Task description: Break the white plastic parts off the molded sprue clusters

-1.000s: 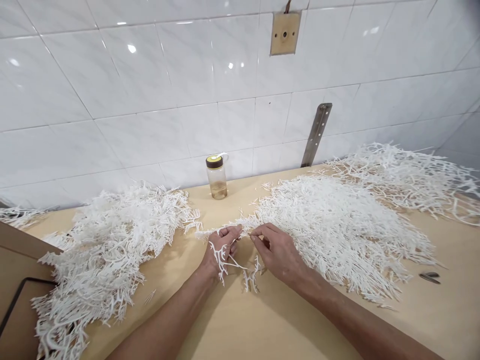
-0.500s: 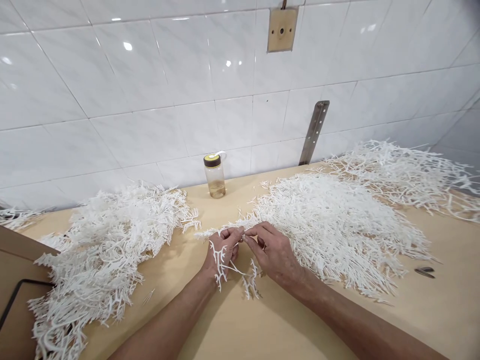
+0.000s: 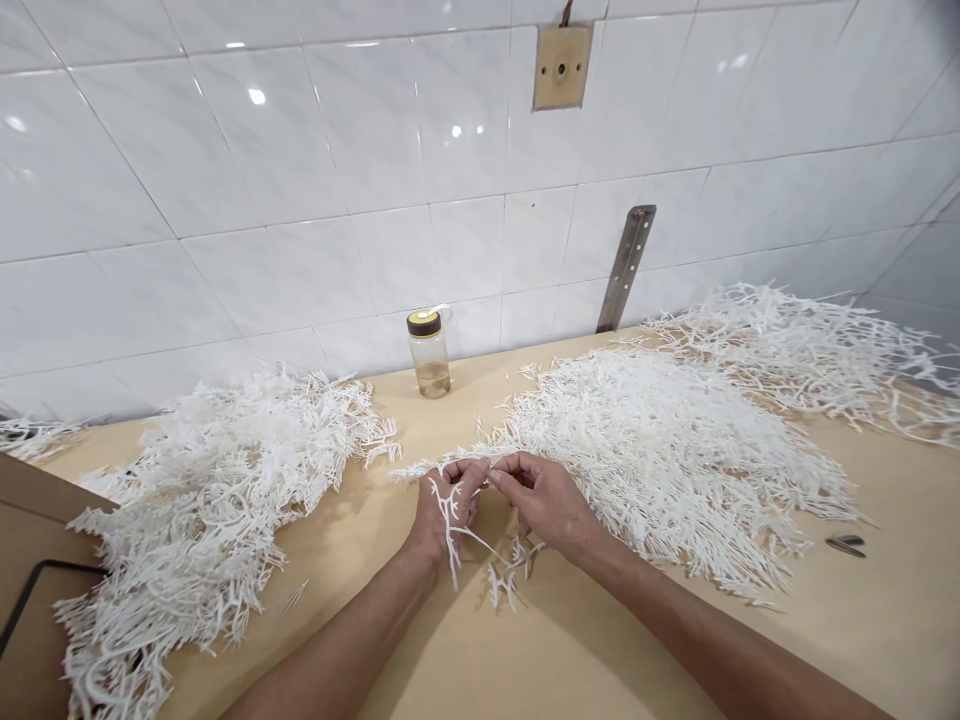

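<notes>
A white branched plastic piece (image 3: 450, 515), like a coral sprig, hangs from my left hand (image 3: 444, 510). Its forked arms lie over the back of that hand and dangle below toward the tabletop. My left hand is closed, pinching the piece between thumb and forefinger. Close beside it on the right, my right hand (image 3: 551, 500) is also closed, its thumb and forefinger pinched together at the piece near the left fingertips. The exact spot gripped is too small to make out. Just behind both hands lies the edge of a large heap of white slender sprigs (image 3: 675, 450).
Another heap of white branched pieces (image 3: 217, 480) covers the left side. Longer branches (image 3: 795, 350) are piled at the back right. A clear bottle (image 3: 430, 360) stands near the tiled wall. Small dark metal snips (image 3: 846, 545) lie at right; a cardboard box (image 3: 45, 560) is at left.
The white branched piece has turned in my fingers, and its hanging arms point differently. My right hand has shifted slightly, its fingers more curled.
</notes>
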`<state>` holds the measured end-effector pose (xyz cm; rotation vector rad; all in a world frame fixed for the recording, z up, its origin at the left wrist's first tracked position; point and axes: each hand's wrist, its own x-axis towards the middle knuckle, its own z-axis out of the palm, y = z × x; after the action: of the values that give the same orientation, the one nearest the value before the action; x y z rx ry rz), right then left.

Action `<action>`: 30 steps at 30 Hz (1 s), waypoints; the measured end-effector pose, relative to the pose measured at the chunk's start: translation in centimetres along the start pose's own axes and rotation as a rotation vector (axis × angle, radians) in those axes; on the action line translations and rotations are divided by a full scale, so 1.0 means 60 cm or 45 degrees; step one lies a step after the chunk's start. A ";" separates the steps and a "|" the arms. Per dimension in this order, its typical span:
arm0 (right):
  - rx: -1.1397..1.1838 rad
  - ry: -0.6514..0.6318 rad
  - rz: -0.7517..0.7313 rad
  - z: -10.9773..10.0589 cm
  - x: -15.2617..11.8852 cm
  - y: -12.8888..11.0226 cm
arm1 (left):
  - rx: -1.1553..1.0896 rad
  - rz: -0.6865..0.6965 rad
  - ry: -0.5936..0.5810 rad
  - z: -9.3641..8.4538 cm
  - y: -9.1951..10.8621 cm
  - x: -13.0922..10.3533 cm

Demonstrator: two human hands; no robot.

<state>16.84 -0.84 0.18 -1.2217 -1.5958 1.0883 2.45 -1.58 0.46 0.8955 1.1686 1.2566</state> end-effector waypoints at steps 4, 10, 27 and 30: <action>0.035 -0.020 0.111 -0.002 0.001 0.001 | 0.035 0.064 0.041 0.004 0.001 -0.006; 0.020 -0.018 0.087 -0.001 0.002 0.011 | 0.063 0.052 0.056 0.006 0.002 -0.008; -0.007 -0.052 -0.052 -0.005 -0.007 0.003 | 0.127 -0.074 -0.087 -0.001 0.019 -0.006; -0.069 -0.029 -0.101 -0.004 -0.006 0.009 | 0.105 -0.051 -0.054 0.000 0.025 -0.010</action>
<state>17.28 -1.05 -0.32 -1.1747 -1.6862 1.0183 2.15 -1.94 1.97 0.9508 1.2059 1.1590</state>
